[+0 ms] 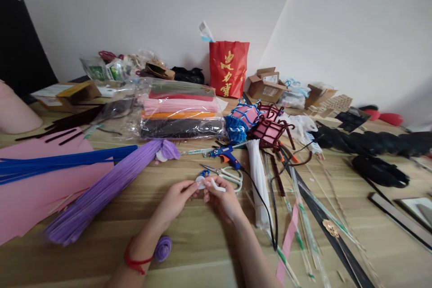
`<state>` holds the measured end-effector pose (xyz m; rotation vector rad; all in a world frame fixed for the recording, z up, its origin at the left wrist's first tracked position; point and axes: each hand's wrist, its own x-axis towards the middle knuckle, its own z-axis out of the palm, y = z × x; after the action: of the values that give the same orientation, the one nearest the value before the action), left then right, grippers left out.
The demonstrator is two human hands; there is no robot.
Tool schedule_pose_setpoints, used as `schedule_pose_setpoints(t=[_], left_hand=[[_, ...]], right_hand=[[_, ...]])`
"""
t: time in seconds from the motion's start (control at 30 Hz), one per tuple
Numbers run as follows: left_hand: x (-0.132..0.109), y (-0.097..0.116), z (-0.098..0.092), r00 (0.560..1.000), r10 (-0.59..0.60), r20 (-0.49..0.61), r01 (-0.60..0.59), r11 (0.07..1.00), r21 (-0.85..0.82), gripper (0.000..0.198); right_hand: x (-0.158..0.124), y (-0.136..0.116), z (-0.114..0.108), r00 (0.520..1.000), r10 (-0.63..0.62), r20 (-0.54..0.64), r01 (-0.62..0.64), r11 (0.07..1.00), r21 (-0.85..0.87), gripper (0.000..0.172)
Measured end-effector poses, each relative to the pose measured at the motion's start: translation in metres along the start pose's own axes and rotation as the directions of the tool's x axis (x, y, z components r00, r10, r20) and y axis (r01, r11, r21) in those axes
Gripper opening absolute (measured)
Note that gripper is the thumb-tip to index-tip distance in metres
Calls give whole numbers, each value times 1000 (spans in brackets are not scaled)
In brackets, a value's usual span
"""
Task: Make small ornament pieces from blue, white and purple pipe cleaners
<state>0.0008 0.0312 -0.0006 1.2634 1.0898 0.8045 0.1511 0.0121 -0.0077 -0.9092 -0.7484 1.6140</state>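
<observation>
A small white coil [200, 182] of what looks like pipe cleaner is pinched between the fingertips of my left hand [176, 199] and my right hand [224, 200]. Its short white end [218, 186] sticks out over the right fingers. Just beyond the hands lie scissors [231, 176] with pale handles and a small blue twisted piece [204, 173]. A purple coil [163, 249] rests on the table beside my left wrist. The bundle of purple pipe cleaners [111, 195] lies to the left, and a white bundle [259, 184] stretches along the right.
A blue glue gun [227, 154] lies behind the scissors, its black cord running right. Wrapped coloured bundles [180, 112], pink-and-blue and pink-and-brown woven pieces [266, 130] and a red bag [229, 69] stand farther back. Glue sticks [305, 225] and a pink ribbon [288, 238] lie right.
</observation>
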Motion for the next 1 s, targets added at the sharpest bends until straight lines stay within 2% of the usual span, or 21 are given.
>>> schedule_pose_setpoints(t=[0.17,0.43,0.73,1.0], left_hand=[[-1,-1,-1,998,-38,56,44,993,-111,36],[-4,7,-3,997,21,73,-16,997,-70,28],[0,4,-1,997,77,-2,-77,997,-24,27],[1,1,-1,987,120,-107,-118,993,30,27]], right_hand=[[-1,-4,2,999,-15,-30,16,1000,11,24],[-1,-5,3,998,-15,-61,17,1000,17,29],[-1,-5,4,996,6,-91,-4,1000,24,31],[1,2,2,1000,9,-29,-8,1000,22,29]])
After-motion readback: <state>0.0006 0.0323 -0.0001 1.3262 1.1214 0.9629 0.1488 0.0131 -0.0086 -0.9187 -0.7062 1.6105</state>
